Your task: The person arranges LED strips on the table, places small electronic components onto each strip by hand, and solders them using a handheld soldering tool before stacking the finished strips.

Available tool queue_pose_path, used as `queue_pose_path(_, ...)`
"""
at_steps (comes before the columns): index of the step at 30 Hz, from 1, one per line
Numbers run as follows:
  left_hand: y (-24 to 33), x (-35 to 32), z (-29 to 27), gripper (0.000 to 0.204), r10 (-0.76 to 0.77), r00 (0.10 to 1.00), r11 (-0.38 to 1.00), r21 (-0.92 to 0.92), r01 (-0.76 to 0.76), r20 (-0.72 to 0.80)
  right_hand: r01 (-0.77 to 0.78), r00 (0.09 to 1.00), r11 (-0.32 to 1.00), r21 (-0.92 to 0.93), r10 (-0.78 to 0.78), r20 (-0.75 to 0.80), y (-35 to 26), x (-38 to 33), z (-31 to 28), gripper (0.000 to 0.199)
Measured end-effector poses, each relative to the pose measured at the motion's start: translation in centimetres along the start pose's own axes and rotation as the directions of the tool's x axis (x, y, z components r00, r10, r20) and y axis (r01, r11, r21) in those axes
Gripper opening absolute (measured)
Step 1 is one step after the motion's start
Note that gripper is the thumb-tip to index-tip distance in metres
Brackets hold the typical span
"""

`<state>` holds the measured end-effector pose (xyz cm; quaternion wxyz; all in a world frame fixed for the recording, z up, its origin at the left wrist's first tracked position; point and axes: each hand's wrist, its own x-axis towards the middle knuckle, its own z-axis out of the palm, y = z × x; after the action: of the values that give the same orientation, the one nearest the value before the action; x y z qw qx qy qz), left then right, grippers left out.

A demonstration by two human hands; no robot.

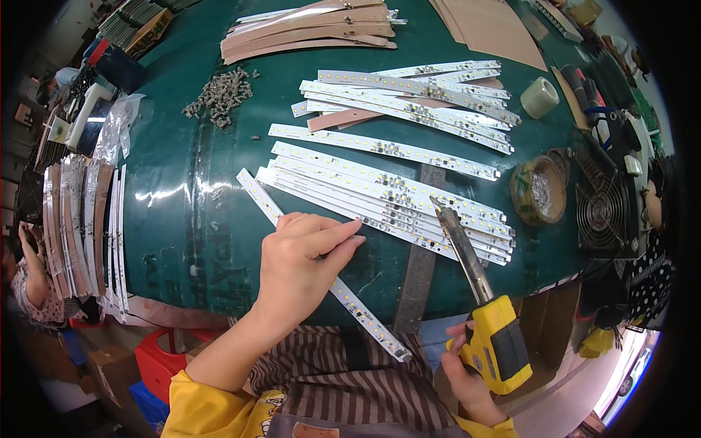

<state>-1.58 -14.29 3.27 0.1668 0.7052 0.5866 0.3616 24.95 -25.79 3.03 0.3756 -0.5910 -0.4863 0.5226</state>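
My left hand (299, 257) hovers over a single white LED strip board (356, 312), which slants toward me across the near table edge. Its thumb and fingertips are pinched together; whatever sits between them is too small to make out. In my right hand (467, 379) is a yellow and black soldering gun (498, 347), its metal barrel pointing up and away from me. The tip reaches over a fanned stack of LED strip boards (394, 191) in the middle of the table. Just beyond that stack lies one separate LED strip board (383, 151).
A heap of small metal parts (221, 96) lies at the far left centre. More LED strips (416, 102) and brown-backed strips (310, 33) are piled behind. A tape roll (539, 188) and a fan (602, 208) stand right. Bundled strips (77, 226) line the left edge.
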Motion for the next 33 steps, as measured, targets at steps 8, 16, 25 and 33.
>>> queue_pose_path(8, 4.8, -1.6, -0.6, 0.037, 0.198, 0.971, 0.971, -0.164, -0.175, 0.136, -0.104, 0.995, 0.981, 0.162, 0.101, 0.024, -4.9, 2.4, 2.0, 0.063)
queue_pose_path(16, 6.7, -3.0, 0.7, 0.038, 0.268, 0.959, 0.912, -0.344, -0.224, 0.087, -0.025, 0.999, 0.996, 0.089, 0.028, -0.033, -4.9, 2.8, 3.2, 0.055)
queue_pose_path(25, 5.0, -2.9, 1.4, 0.031, 0.224, 0.971, 0.789, -0.6, -0.132, 0.081, 0.016, 0.989, 0.977, 0.21, 0.016, -0.15, -6.1, 3.9, 3.9, 0.048)
queue_pose_path(33, 3.5, -1.8, 1.2, 0.026, 0.195, 0.981, 0.911, -0.367, -0.188, -0.017, 0.015, 0.987, 0.985, 0.171, 0.013, -0.162, -5.7, 4.3, 4.2, 0.047)
